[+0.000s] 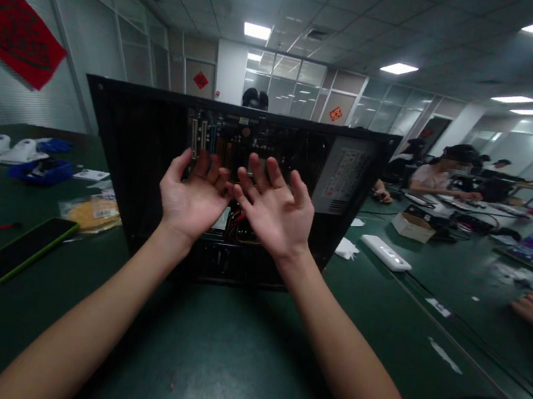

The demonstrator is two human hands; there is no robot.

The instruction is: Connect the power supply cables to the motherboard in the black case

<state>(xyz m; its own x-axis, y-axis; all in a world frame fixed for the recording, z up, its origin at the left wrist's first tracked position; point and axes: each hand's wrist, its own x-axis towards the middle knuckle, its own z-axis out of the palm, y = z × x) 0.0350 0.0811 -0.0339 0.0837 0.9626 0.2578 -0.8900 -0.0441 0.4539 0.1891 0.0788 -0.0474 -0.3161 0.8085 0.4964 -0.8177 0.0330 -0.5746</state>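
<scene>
Black metal makes the big case (127, 150), which stands on the green table (231, 356) with its open side facing the hands. The left hand (195, 202) and right hand (275, 213) are in front of it, palms up, fingers spread and a bit bent, with nothing in them. Their little fingers are very close. A phone (20, 251) lies to the left, a white box (386, 253) to the right.

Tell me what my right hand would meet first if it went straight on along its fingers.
Your right hand would probably meet the circuit board inside the open computer case; the gap between is unclear from this view.
</scene>
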